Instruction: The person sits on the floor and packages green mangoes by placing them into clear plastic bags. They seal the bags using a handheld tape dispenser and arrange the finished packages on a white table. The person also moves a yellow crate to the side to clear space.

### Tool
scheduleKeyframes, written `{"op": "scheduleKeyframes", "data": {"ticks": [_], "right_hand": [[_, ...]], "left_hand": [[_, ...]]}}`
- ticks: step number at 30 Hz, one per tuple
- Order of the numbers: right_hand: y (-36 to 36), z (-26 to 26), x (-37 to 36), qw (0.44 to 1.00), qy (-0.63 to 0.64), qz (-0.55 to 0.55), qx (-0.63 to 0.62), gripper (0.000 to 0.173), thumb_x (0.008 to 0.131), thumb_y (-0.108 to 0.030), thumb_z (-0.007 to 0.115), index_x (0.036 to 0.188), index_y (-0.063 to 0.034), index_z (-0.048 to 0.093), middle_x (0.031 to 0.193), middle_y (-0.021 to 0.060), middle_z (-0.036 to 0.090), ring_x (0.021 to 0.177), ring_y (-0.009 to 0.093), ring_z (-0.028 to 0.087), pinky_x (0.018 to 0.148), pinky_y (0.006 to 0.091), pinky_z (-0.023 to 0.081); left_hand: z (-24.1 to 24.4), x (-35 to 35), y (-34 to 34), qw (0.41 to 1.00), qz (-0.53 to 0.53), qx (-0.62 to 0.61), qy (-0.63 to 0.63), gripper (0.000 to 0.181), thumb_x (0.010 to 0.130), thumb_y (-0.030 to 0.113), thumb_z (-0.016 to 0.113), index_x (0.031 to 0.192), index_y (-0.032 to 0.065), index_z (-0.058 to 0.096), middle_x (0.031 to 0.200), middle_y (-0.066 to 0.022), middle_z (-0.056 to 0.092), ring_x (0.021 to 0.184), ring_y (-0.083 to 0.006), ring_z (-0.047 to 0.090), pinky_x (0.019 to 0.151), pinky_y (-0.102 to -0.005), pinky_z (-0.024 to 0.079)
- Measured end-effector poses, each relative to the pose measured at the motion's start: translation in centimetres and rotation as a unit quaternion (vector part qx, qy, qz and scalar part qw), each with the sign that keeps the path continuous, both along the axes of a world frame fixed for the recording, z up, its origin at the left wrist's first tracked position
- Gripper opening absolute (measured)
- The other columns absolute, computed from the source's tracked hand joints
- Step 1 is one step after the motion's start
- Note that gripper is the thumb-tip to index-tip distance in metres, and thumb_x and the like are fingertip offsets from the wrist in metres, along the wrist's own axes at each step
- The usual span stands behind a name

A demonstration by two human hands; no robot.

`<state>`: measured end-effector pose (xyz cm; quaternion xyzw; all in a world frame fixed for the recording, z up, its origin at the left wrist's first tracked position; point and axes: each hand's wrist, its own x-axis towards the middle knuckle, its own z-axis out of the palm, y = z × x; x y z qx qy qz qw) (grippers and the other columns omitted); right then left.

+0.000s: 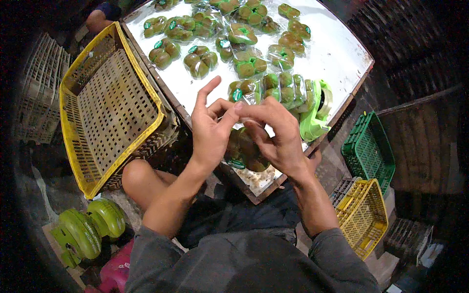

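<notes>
Both my hands meet over the near corner of a white-topped table, their thumbs and index fingers pinched close together. Just under them is a pack of brown-green fruit in clear wrap, with a green sticker. My left hand has its index finger raised. My right hand curls above the pack's right side; whether it touches the fruit is unclear. Beyond my fingers stands a row of wrapped fruit packs, beside a lime-green tape dispenser. What lies between my fingertips is too small to tell.
Many wrapped fruit packs lie across the table's far part. A yellow-rimmed crate stands at the left edge. Green and yellow crates are on the right. Green slippers lie lower left. Part of another person shows upper left.
</notes>
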<state>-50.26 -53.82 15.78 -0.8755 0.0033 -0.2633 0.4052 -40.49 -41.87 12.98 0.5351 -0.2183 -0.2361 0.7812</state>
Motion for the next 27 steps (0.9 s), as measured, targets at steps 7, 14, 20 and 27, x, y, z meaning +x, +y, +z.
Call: {"op": "scheduleKeyframes", "data": {"ticks": [7, 14, 20, 27], "right_hand": [[3.0, -1.7, 1.5, 0.933, -0.17, -0.118, 0.295, 0.032, 0.08, 0.005, 0.068, 0.11, -0.0034, 0.059, 0.086, 0.0052, 0.058, 0.083, 0.017, 0.058, 0.073, 0.0316, 0.049], [2.4, -2.9, 2.4, 0.915, -0.06, -0.171, 0.362, 0.017, 0.092, -0.016, 0.062, 0.1, -0.0009, 0.059, 0.087, 0.0018, 0.06, 0.077, 0.01, 0.054, 0.068, 0.0234, 0.045], [1.7, -3.5, 3.3, 0.939, -0.033, -0.202, 0.277, 0.015, 0.091, -0.013, 0.063, 0.096, -0.0017, 0.055, 0.083, 0.0015, 0.059, 0.066, 0.009, 0.052, 0.061, 0.0259, 0.045], [3.6, -3.1, 4.7, 0.938, -0.111, -0.25, 0.215, 0.032, 0.085, -0.004, 0.069, 0.109, -0.005, 0.049, 0.092, 0.0068, 0.055, 0.08, 0.012, 0.054, 0.068, 0.0262, 0.046]], "left_hand": [[-0.9, -0.2, 0.5, 0.991, 0.006, 0.121, -0.056, 0.024, 0.093, 0.017, 0.063, 0.108, -0.0016, 0.057, 0.075, 0.0018, 0.056, 0.072, -0.0078, 0.053, 0.072, -0.0235, 0.047], [-1.2, -1.2, 0.3, 0.995, 0.093, 0.023, 0.024, 0.035, 0.096, 0.03, 0.059, 0.11, -0.0015, 0.052, 0.081, -0.0047, 0.063, 0.079, -0.0098, 0.059, 0.075, -0.0243, 0.048], [-1.0, -0.6, 0.8, 0.987, 0.102, 0.084, -0.089, 0.027, 0.097, 0.023, 0.058, 0.092, -0.0023, 0.064, 0.08, -0.0052, 0.067, 0.075, -0.01, 0.061, 0.071, -0.0245, 0.048], [-0.8, 0.6, 0.9, 0.988, 0.126, 0.081, -0.046, 0.023, 0.096, 0.017, 0.058, 0.09, -0.0042, 0.063, 0.079, -0.0082, 0.068, 0.073, -0.0102, 0.062, 0.067, -0.0249, 0.05]]}}
